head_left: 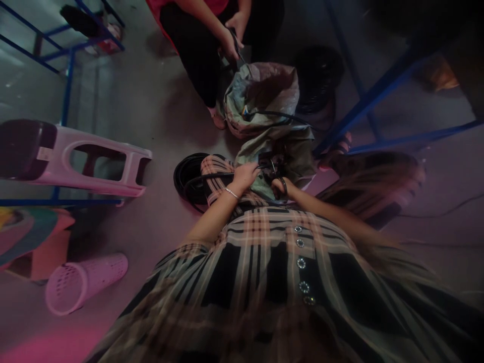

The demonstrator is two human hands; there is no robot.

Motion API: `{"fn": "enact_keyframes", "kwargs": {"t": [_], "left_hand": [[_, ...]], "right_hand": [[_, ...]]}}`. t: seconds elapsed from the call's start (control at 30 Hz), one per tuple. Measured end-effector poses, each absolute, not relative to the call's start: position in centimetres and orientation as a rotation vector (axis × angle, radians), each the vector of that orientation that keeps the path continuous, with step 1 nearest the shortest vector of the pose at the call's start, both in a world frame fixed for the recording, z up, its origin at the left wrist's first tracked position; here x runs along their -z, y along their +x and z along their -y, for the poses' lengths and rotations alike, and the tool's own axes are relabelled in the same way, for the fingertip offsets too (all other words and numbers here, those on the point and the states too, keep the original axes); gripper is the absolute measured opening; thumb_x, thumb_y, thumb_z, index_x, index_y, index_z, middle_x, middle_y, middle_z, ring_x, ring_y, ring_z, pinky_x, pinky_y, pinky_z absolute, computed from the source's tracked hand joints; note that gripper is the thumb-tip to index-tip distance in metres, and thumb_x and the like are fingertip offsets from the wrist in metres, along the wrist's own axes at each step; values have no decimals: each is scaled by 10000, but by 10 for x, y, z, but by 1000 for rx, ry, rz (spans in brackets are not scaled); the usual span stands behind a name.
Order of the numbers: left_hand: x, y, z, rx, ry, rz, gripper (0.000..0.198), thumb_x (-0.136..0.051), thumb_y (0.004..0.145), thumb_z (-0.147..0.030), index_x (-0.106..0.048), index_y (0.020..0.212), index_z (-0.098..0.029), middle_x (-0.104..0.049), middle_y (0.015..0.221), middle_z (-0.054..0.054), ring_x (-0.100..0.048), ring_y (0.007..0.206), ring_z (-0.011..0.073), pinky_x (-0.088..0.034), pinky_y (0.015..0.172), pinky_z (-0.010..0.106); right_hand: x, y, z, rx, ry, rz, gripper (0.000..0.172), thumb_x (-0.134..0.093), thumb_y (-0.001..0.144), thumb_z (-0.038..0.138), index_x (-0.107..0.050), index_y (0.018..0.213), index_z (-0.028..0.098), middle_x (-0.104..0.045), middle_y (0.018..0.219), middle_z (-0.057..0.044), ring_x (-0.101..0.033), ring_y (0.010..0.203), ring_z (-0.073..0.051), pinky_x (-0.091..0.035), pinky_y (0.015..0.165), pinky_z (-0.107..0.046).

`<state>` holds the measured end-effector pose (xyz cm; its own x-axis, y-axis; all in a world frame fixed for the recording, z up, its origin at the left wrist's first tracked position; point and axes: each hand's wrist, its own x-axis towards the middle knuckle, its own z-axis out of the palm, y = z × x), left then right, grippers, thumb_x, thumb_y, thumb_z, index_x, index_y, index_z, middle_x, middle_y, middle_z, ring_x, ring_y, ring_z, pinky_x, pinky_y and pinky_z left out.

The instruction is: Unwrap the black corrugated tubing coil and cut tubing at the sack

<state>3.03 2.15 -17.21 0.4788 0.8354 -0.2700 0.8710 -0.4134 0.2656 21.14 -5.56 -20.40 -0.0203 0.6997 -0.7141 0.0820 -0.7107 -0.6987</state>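
My left hand [245, 176] is closed around a black cable [217, 176] that runs from a black coil [189, 174] beside my knee. Fingers of my right hand [280, 187] are curled through the handle of dark scissors [275, 170], whose blades are hard to make out. Both hands are over the near opened sack [302, 151], which holds dark pieces too dim to tell apart. Just beyond stands a second open sack [278, 80] with another black cable [283, 115] across it.
Opposite me a person's hands [230, 43] hold a dark tool above the far sack. A pink stool [102, 138] lies at left, with a pink basket [91, 282] below it. Blue metal frames [378, 96] stand on both sides.
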Motion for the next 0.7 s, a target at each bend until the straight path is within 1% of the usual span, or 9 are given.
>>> {"fn": "enact_keyframes", "kwargs": {"t": [0.17, 0.37, 0.53, 0.7], "left_hand": [[180, 29, -16, 118, 2403, -1450, 320, -444, 1079, -358, -691, 1203, -197, -715, 1168, 127, -654, 1104, 253, -464, 918, 329], [193, 27, -10, 144, 2503, -1433, 336, -415, 1081, -352, -678, 1178, -165, -701, 1165, 159, -652, 1082, 259, -456, 925, 343], [200, 27, -11, 128, 2491, -1407, 308, -450, 1069, -334, -684, 1155, -154, -700, 1150, 172, -647, 1069, 261, -454, 932, 358], [204, 26, -13, 138, 2503, -1415, 329, -441, 1070, -332, -683, 1177, -137, -699, 1152, 179, -654, 1068, 270, -455, 922, 368]], "right_hand": [[210, 210, 58, -1798, -1801, 791, 153, -715, 709, 270, -598, 661, 185, -499, 442, 15, -509, 419, -140, -401, 433, -239], [218, 208, 62, -1770, -1856, 775, 224, -667, 745, 240, -518, 581, 203, -463, 409, 11, -456, 349, -125, -318, 376, -245], [219, 207, 62, -1739, -1939, 757, 240, -680, 715, 195, -503, 553, 205, -465, 407, 3, -439, 342, -119, -294, 372, -247], [218, 207, 62, -1700, -1974, 784, 244, -665, 713, 181, -501, 534, 203, -445, 394, 10, -434, 356, -118, -288, 379, -238]]}}
